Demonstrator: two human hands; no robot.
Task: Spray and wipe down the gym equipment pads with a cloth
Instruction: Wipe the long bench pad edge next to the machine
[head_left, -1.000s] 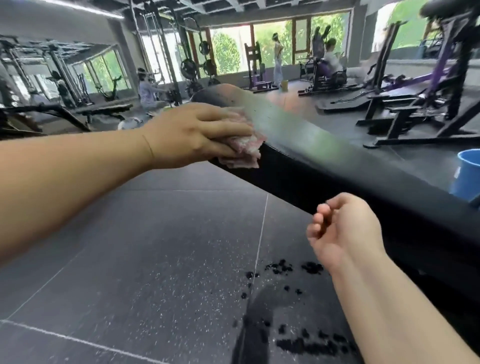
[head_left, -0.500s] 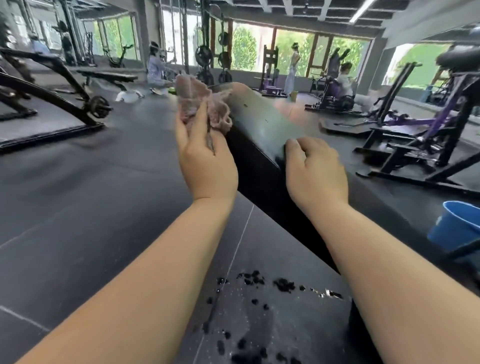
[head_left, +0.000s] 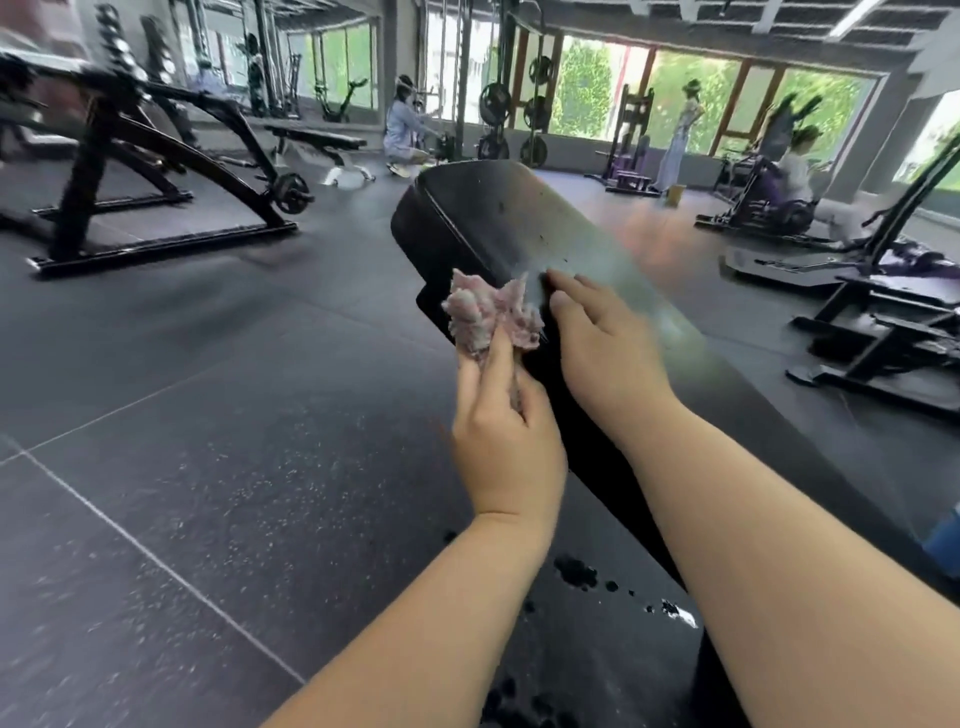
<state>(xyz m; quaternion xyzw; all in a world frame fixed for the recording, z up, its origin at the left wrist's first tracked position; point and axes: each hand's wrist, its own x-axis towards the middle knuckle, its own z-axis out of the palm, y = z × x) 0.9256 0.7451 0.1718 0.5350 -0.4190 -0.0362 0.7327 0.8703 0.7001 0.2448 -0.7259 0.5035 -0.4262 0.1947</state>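
- Left hand is clamping a bunched pink cloth between thumb and fingers, with the wad standing up past the fingertips. It is probably being gathered into a thick working face rather than spread flat.
- The cloth is sitting at the left side edge of the black bench pad, just beside the top surface and not on it. Contact with the vinyl looks likely but is not certain.
- Right hand is holding nothing. Its fingers are stretching out flat on the pad's top, just right of the cloth. Judging this as steadying the pad, or feeling for damp.
- The pad's top is showing a pale smeared sheen and a few dark specks toward the far end. This reads as a wet film, so wiping seems under way and that end is likely not finished.
- Dark wet spots are lying on the rubber floor beside the pad's near end, likely drips or overspray.
- No spray bottle is showing. Part of a blue container is peeking in at the right edge.
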